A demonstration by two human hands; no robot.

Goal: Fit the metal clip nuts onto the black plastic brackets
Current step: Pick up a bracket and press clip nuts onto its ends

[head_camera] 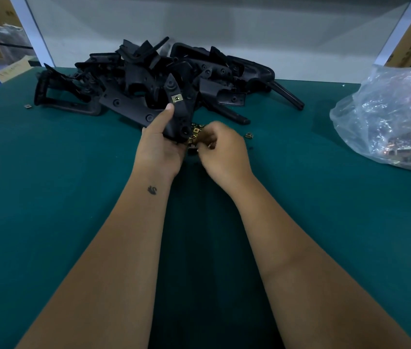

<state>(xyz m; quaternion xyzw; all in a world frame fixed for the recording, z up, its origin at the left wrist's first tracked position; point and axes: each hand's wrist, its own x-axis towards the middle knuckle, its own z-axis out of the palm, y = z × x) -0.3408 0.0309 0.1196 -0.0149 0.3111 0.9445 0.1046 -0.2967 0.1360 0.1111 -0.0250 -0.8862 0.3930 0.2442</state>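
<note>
Your left hand grips a black bracket upright, thumb braced along its edge, so the fitted clip nut faces you and the lower end stays free. Your right hand curls over the small heap of clip nuts just beside it, fingertips pinching at one. Behind lies the bracket pile; the green tabletop leaves room on both sides, a plastic bag far right.

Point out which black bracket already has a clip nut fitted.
The bracket gripped in the left hand: a brass clip nut sits on its upper arm. Those in the pile show none.
</note>
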